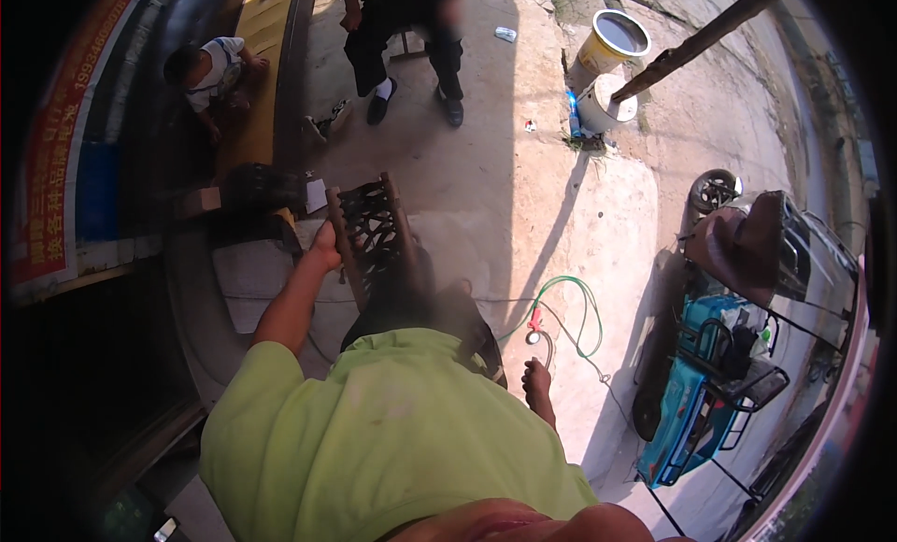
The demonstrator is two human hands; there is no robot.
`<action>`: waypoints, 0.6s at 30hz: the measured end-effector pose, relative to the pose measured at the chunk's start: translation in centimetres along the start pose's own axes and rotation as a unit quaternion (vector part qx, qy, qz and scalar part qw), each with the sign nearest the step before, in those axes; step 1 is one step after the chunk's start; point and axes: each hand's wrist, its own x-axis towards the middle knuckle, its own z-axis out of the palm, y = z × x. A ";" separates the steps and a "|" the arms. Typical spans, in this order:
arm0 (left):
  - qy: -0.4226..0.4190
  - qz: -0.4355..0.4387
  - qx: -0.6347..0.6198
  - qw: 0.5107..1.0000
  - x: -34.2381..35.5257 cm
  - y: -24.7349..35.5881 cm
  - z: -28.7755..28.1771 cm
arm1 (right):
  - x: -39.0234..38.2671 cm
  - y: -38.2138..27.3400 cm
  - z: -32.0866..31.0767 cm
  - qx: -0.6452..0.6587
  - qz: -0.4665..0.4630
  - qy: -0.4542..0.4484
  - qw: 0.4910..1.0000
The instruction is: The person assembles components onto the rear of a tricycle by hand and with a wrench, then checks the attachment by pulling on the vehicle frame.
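My left hand (326,247) is closed on the side frame of a small folding stool (372,226). The stool has brown rails and a seat of dark crisscross webbing, and it is tilted up in front of my body. My right hand (536,381) hangs low at my right side, its fingers curled. Whether anything is inside them I cannot make out. Just beyond that hand is a tire inflator (534,329) with a red handle and a round white gauge. A dark hose from the gauge bends down close to my fingers. A green air hose (595,310) loops on the concrete beside it.
Ahead, a person in dark trousers (411,37) sits on a low seat. A child (213,70) is beside a yellow board at the left. A blue electric tricycle (687,411) stands at the right. Buckets (607,103) and a wooden pole (696,47) are at the far right.
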 end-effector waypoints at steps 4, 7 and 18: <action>-0.014 -0.029 0.014 0.999 5.2 -2.2 9.0 | -0.2 7.5 -5.5 0.098 0.095 0.064 0.989; 0.043 -0.058 0.025 0.997 10.5 -4.2 15.4 | -1.8 10.0 -5.5 0.115 0.123 0.106 0.980; 0.001 -0.054 -0.017 0.998 43.2 -17.6 29.7 | -5.8 15.7 2.3 -0.231 0.017 0.042 0.972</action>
